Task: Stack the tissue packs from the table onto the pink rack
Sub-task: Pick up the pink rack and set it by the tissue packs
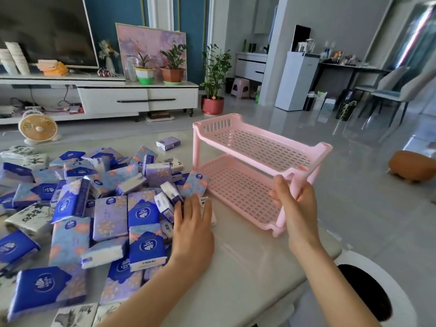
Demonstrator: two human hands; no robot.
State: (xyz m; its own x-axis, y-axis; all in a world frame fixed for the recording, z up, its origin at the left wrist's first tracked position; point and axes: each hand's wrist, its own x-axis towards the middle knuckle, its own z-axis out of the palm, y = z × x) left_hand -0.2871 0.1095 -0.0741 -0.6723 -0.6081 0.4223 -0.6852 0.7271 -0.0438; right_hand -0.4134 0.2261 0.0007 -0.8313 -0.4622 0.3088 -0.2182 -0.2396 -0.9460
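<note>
A pink two-shelf plastic rack point(257, 147) stands on the table's right side; both perforated shelves hold nothing. My right hand point(295, 204) grips the rack's near right post. A big heap of blue, purple and white tissue packs point(94, 204) covers the table's left half. My left hand point(193, 223) lies flat, fingers straight, on a white pack point(208, 210) at the heap's right edge, just beside the rack's lower shelf. One purple pack point(168, 143) lies apart at the back of the table.
The pale table point(247, 267) ends close behind the rack and to my right. Beyond it are a grey floor, a small fan point(37, 128), a TV cabinet with potted plants point(172, 67) and a brown stool point(412, 166) at right.
</note>
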